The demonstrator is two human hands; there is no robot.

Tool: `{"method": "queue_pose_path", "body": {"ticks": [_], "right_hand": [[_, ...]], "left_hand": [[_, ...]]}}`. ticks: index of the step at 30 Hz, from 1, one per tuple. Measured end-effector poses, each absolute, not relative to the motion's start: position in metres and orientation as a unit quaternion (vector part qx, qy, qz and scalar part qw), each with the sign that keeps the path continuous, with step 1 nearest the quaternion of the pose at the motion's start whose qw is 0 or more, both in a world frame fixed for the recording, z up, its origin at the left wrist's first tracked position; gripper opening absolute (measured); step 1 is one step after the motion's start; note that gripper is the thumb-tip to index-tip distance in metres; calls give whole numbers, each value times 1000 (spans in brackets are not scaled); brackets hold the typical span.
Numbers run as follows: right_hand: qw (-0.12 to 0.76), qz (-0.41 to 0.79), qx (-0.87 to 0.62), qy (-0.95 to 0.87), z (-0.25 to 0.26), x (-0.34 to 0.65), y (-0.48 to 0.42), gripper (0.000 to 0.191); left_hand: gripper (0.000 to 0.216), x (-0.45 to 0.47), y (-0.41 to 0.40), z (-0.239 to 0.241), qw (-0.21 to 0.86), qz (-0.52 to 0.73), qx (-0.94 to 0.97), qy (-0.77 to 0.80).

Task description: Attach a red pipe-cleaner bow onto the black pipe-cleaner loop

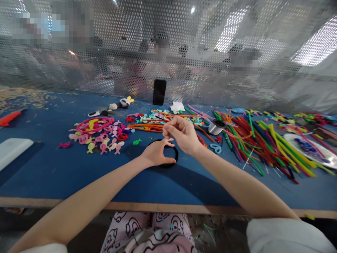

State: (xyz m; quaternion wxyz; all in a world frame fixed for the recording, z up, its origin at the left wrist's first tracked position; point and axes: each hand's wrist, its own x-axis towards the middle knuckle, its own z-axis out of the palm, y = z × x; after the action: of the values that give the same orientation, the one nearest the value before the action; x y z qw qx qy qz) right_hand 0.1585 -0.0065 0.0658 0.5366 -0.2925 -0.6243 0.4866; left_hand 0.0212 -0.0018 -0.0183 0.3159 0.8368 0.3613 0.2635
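Note:
My left hand [156,153] is low over the table, on a black ring [177,154]. Its thumb stands apart from the curled fingers; whether it grips or only touches the ring, I cannot tell. Just above and to the right, my right hand [184,136] has thumb and forefinger pinched together, close to the left fingertips. What the pinch holds is too small to make out. Nearby lie a small green twisted piece [137,142] and a pile of pink, yellow and red twisted pipe-cleaner pieces [104,135]. Orange pipe cleaners [146,127] lie behind the hands.
Loose coloured pipe cleaners [263,144] spread to the right, beside a wire spool [217,127] and a white plate [329,161]. A phone [159,92] leans against the perforated screen [118,73]. Scissors [101,113], a white box [13,151] and a red-handled tool [10,118] lie left.

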Motion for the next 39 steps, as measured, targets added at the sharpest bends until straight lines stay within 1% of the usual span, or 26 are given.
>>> {"method": "queue_pose_path", "body": {"ticks": [2, 4, 6, 7, 8, 9, 11, 13, 14, 16, 20, 25, 32, 39], "right_hand": [[531, 491, -294, -624, 67, 158, -6, 32], [516, 497, -299, -630, 68, 159, -5, 32], [506, 491, -307, -639, 71, 162, -4, 31], [507, 478, -311, -646, 72, 163, -3, 30], [511, 459, -314, -656, 74, 164, -2, 29], [515, 436, -314, -668, 75, 165, -1, 27], [516, 392, -310, -695, 77, 167, 1, 24], [512, 368, -308, -712, 79, 168, 3, 20], [509, 365, -307, -717, 79, 167, 4, 19], [506, 367, -303, -719, 81, 166, 5, 17], [516, 383, -306, -703, 84, 163, 6, 17], [533, 408, -326, -666, 87, 163, 4, 22], [549, 439, -367, -610, 86, 168, -1, 25], [550, 424, -369, -617, 95, 161, 5, 21]], "left_hand": [[82, 21, -2, -18, 325, 263, 832, 363], [91, 20, -3, -17, 345, 270, 822, 364], [103, 17, -3, -14, 366, 302, 802, 363], [105, 15, -3, -12, 374, 331, 788, 361], [103, 12, -3, -10, 381, 366, 770, 358], [96, 8, -2, -6, 387, 404, 750, 353], [70, 1, 0, 1, 398, 466, 712, 342], [43, -7, 3, 9, 400, 502, 691, 333], [34, -10, 4, 11, 388, 513, 690, 331], [24, -12, 6, 15, 373, 523, 693, 327], [21, -11, 6, 14, 372, 534, 685, 327], [23, -10, 5, 14, 370, 516, 683, 362], [21, -9, 1, 19, 359, 502, 693, 373], [21, -19, 7, 22, 276, 553, 654, 437]]}}
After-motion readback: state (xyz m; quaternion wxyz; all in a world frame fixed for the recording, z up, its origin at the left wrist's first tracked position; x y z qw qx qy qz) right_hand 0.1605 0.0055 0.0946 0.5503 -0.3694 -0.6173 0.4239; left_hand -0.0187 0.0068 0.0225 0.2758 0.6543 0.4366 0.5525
